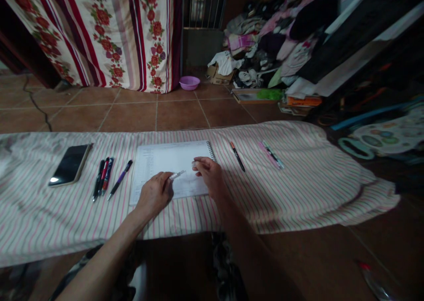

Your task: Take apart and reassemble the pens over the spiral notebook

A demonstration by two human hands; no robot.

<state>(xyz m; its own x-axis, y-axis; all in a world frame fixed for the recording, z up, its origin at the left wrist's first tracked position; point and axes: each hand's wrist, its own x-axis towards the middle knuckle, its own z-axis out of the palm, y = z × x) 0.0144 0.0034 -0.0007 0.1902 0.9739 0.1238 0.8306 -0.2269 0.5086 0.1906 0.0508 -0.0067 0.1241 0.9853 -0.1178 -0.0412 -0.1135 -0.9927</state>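
Over the notebook, my left hand (155,190) is closed on a slim, clear-and-white pen-like tube (178,175) whose end points to the right. My right hand (208,173) pinches a small whitish piece (194,164) between thumb and fingers; its kind is too small to make out. The two held pieces are apart. Beneath both hands lies a spiral notebook (165,155), open at a page with a printed or written column on its left side. Right of it rests a black-and-orange pen (237,157). On the left is a purple-and-black pen (120,180).
Several pens (103,177) lie grouped beside a dark smartphone (70,165). Pink and pale green pens (271,155) lie at the right. Striped cloth (298,190) covers the low table. Beyond are a purple basin (189,83), a floral curtain (126,36) and heaped clothes (265,44).
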